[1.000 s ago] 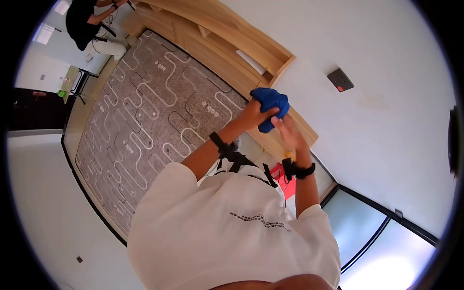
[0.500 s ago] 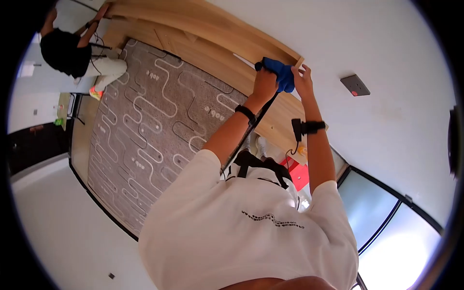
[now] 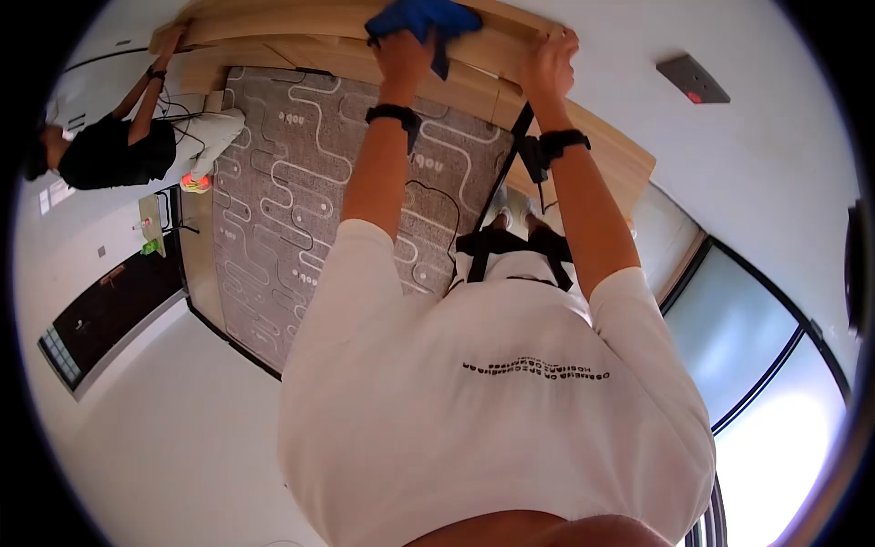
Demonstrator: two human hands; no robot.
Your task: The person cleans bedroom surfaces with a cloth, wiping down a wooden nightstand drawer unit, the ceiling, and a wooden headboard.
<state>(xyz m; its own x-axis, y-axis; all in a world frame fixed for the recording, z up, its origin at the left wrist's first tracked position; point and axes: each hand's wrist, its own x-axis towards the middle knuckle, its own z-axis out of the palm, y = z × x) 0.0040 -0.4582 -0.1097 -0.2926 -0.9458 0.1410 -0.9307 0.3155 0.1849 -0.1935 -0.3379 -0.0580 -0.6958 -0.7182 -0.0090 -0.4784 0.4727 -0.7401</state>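
My left hand (image 3: 405,62) is closed on a blue cloth (image 3: 428,16), pressed against the top of a long light-wood headboard (image 3: 314,23). Part of the cloth hangs below my fingers along the front of the board. At the headboard's right end, my right hand (image 3: 550,66) has its fingers curled over the wooden edge, with no cloth in it. Both wrists wear black bands, and a small black device sits on the right one.
A grey-brown patterned mattress (image 3: 273,182) lies below the headboard. At the far left, another person (image 3: 118,150) in a black top has a hand on the board's other end. A wall socket (image 3: 693,78) is at right. A wooden bedside surface (image 3: 615,159) stands by my right arm.
My left hand has moved left along the headboard with the blue cloth. My right hand has come away from the cloth and now grips the board's end. The view has shifted.
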